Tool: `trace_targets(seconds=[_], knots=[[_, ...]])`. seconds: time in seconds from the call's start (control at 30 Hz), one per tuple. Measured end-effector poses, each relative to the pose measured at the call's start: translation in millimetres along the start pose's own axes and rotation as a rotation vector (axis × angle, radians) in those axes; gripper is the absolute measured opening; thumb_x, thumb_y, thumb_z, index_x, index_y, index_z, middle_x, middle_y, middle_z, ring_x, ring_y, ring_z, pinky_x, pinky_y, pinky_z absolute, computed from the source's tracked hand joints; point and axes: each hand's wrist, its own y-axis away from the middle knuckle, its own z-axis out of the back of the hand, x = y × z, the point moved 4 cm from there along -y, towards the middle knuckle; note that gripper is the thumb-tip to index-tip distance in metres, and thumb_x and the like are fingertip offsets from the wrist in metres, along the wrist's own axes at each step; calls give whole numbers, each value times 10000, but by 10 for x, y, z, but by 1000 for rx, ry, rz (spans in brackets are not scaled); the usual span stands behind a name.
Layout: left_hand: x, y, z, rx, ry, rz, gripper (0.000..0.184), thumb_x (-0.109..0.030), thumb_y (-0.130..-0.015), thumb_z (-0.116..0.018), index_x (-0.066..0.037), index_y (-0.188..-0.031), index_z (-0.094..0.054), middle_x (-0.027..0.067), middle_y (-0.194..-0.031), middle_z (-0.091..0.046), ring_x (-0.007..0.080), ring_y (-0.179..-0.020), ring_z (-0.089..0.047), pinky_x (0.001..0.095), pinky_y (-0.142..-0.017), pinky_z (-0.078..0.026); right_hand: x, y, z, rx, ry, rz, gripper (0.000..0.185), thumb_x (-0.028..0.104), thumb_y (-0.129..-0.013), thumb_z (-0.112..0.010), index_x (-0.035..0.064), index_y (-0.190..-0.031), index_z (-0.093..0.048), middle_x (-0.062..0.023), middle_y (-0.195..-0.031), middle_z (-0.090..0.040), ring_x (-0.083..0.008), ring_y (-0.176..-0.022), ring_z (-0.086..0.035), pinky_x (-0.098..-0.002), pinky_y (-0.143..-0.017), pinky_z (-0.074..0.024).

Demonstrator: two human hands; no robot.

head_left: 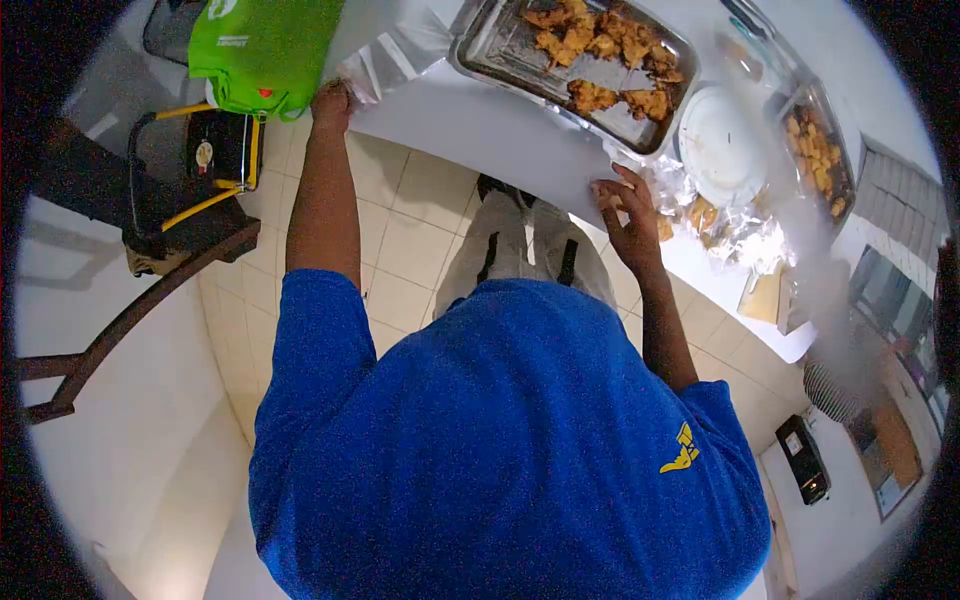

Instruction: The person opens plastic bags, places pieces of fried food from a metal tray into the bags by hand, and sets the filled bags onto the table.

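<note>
View: head camera, looking down over my blue shirt (500, 430) and both arms.
Left hand: my left hand (333, 106) was at the near left corner of the white table (450, 120), below the green bag (262, 50) and against the end of the clear plastic (390, 62). The fingers appeared curled; I could not tell whether they gripped the plastic or only lay against it.
Right hand: my right hand (632, 222) was raised at the table's near edge, bent at the wrist. The fingers were curled and spread, with a gap between thumb and forefinger; nothing was seen held in them.
Clear plastic: lay on the table between the green bag and the metal tray, its left end at my left hand.
Metal tray: the metal tray (500, 62) was set on the table ahead of my right hand. It bore browned food pieces (632, 42), with part of its base bare.
White plate: the white plate (712, 135) was just right of the tray.
Crumpled wrapping: the shiny crumpled wrapping (750, 232) lay right of my right hand, near the plate, with food pieces among it.
Second tray: the second tray (850, 180) stood beyond the plate at the right, also carrying browned pieces.
Floor: pale tiles (390, 195) showed below the table edge.
</note>
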Motion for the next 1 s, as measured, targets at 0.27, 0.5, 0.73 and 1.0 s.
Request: trace_targets(seconds=[0.27, 0.5, 0.73, 1.0], knots=[[-19, 79, -12, 67, -43, 63, 79, -143, -772, -557, -68, -790, -579, 82, -765, -592, 208, -652, -562, 332, -558, -450, 47, 176, 125, -62, 75, 34, 351, -14, -772, -592, 123, -1095, -612, -139, -1190, -526, -311, -1160, -461, -395, -954, -399], [-133, 17, -40, 118, -101, 98, 89, -151, -760, -565, -70, -777, -598, 88, -765, -605, 222, -663, -574, 339, -583, -460, 142, 179, 106, -54, 162, 148, 282, 26, -807, -577, 108, -1075, -612, -147, -1170, -535, -330, -1148, -469, -412, -943, -408], [-176, 249, -27, 193, -107, 182, 99, -159, -747, -573, -71, -765, -616, 94, -765, -618, 236, -673, -586, 347, -608, -469, 181, 230, 117, -41, 93, 151, 213, 73, -846, -532, 64, -1051, -587, -189, -1253, -447, -359, -1109, -496, -416, -906, -435], [-252, 361, -35, 205, -105, 253, 112, -169, -732, -582, -73, -750, -637, 101, -765, -632, 252, -685, -601, 355, -636, -480, 26, 288, 236, 15, 147, 196, 310, 22, -811, -527, 87, -1111, -575, -152, -1318, -395, -320, -1187, -430, -375, -849, -475]])
